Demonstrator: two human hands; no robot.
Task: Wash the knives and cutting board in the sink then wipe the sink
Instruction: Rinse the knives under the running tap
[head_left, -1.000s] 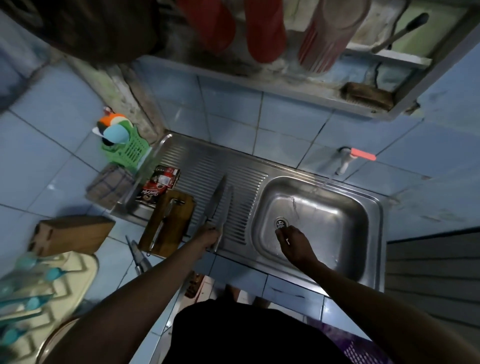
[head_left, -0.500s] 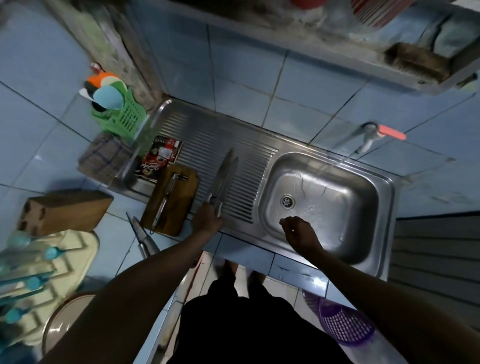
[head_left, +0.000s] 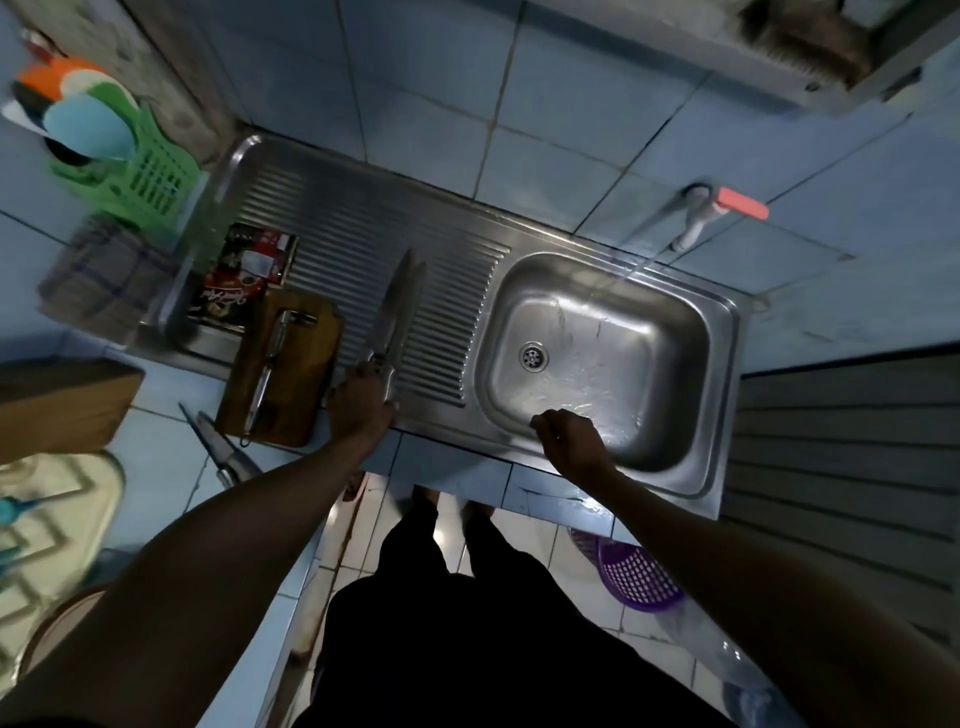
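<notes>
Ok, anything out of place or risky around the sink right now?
Yes: a knife lies on the tiled counter left of the cutting board, its handle poking past the counter's front edge. The cutting board also overhangs that edge slightly. The tap is running into the empty sink.

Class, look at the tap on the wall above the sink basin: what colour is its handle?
The tap handle is pinkish red, on a white tap body; it shows clearly in the head view.

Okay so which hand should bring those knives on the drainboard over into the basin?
Left. The left hand already grips the handles of the knives on the drainboard, while the right hand is curled over the basin, holding nothing visible.
</notes>
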